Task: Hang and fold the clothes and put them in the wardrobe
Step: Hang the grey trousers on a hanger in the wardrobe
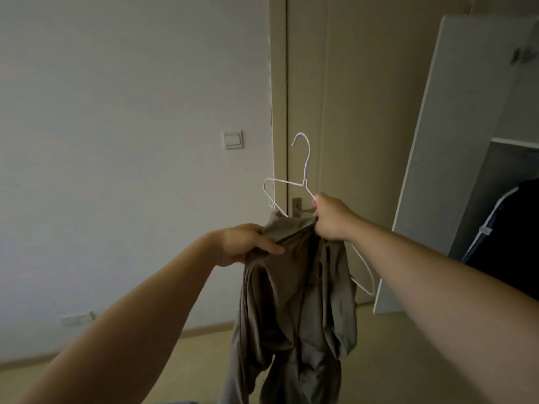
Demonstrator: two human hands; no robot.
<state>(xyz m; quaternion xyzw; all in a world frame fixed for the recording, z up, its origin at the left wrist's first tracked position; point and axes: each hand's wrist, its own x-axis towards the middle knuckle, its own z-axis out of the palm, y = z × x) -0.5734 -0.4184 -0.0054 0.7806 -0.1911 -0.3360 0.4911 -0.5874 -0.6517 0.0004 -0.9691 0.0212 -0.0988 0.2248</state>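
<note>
The right hand (pixel 332 218), its grip clamped on the tilted hanger (pixel 305 181) and the brown garment (pixel 291 301) hanging long-ways down, is nearer the wardrobe (pixel 455 126) than the left hand (pixel 248 243), which pinches cloth just beside.

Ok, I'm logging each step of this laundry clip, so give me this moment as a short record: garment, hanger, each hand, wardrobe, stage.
garment: grey-brown garment, bunched, hanging from both hands
hanger: white wire hanger, hook up, tilted, partly inside the garment's top
left hand: left hand grips the garment's top edge
right hand: right hand grips the hanger and fabric together
wardrobe: white wardrobe at right, open, dark clothing inside
stage: garment not yet spread on the hanger, not yet in the wardrobe
</note>
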